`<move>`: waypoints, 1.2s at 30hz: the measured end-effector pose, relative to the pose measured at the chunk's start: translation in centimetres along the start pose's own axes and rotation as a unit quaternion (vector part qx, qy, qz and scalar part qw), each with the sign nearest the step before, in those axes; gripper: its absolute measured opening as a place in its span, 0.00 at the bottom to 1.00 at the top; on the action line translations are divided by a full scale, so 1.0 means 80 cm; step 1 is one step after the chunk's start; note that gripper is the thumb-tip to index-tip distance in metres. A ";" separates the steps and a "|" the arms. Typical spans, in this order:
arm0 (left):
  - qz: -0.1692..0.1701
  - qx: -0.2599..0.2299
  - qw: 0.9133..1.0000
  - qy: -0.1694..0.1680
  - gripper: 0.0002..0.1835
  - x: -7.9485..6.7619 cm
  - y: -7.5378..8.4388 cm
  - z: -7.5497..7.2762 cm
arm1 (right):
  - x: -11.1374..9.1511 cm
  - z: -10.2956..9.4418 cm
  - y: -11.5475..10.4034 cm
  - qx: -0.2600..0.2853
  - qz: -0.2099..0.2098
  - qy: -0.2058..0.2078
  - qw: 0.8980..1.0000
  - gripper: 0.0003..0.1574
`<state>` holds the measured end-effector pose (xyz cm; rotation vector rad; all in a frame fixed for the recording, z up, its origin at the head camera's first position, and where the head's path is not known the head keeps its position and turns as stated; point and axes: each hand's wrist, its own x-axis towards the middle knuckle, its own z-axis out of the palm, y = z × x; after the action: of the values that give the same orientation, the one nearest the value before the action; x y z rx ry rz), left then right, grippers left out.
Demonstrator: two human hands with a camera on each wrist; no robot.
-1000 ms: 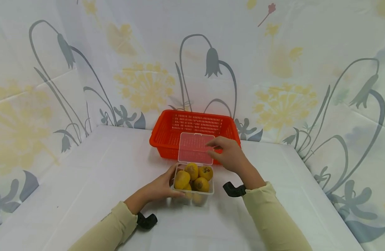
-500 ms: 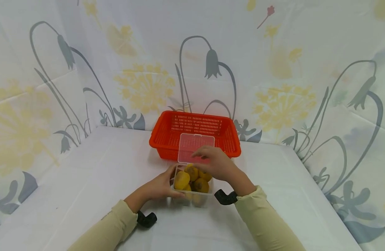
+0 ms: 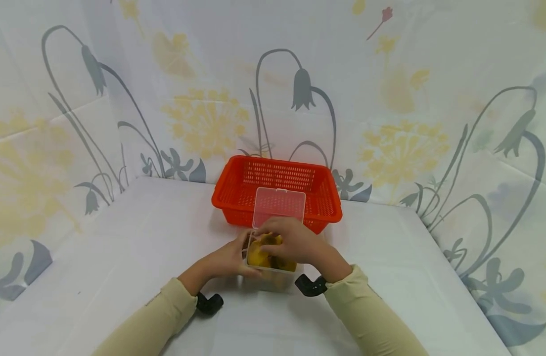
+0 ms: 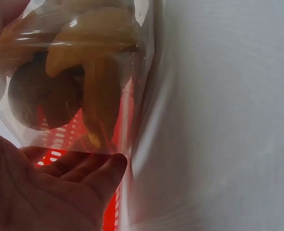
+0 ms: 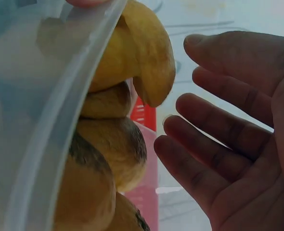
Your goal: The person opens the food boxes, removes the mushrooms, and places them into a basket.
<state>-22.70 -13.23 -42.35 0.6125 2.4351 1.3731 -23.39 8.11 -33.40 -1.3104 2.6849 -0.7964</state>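
While the left hand (image 3: 228, 259) gripped the clear box (image 3: 273, 279), the right hand (image 3: 295, 241) hovered over it, fingers loosely spread.

Yellow rounded pieces (image 3: 257, 256), some with dark patches, lay heaped inside the clear box, close to its rim, with the right hand partly covering them. A gap showed between its fingertips and the nearest pieces in the right wrist view. The left hand wrapped the left side of the box, thumb along the near wall and the other fingers farther back. The clear lid (image 3: 279, 202) stood raised at the far edge of the box, and the slotted red basket (image 3: 235, 215) sat just behind the box on the white-covered counter (image 3: 144, 237). A patterned backdrop (image 3: 184, 74) rose beyond the box; pale sleeves (image 3: 144, 316) and black wrist fittings (image 3: 311, 287) showed on its near side.
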 end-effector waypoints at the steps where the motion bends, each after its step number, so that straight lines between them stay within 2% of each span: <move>1: 0.003 0.000 1.000 0.000 0.54 0.000 0.000 0.000 | 0.001 0.001 -0.002 -0.009 0.000 -0.006 1.000 0.20; 10: 0.034 -0.015 0.999 -0.008 0.50 0.002 -0.005 0.003 | 0.005 0.007 -0.019 -0.058 0.036 -0.076 0.995 0.23; 16: 0.027 0.003 1.000 -0.005 0.51 0.001 -0.004 0.003 | 0.010 0.013 -0.025 -0.098 0.049 -0.108 0.988 0.27; 23: 0.034 -0.002 0.999 -0.011 0.50 0.001 -0.004 0.002 | 0.015 0.014 -0.027 -0.123 0.025 -0.119 0.985 0.28; 30: 0.038 -0.017 0.999 -0.013 0.51 0.002 -0.006 0.003 | 0.017 0.008 -0.032 -0.133 0.020 -0.131 0.982 0.27; 36: 0.029 -0.023 0.999 -0.009 0.52 0.001 -0.005 0.003 | 0.016 -0.005 -0.037 -0.147 0.034 -0.112 0.982 0.28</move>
<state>-22.72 -13.18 -42.82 0.6858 2.3816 1.4344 -22.17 5.83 -31.45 -1.2622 2.7169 -0.2332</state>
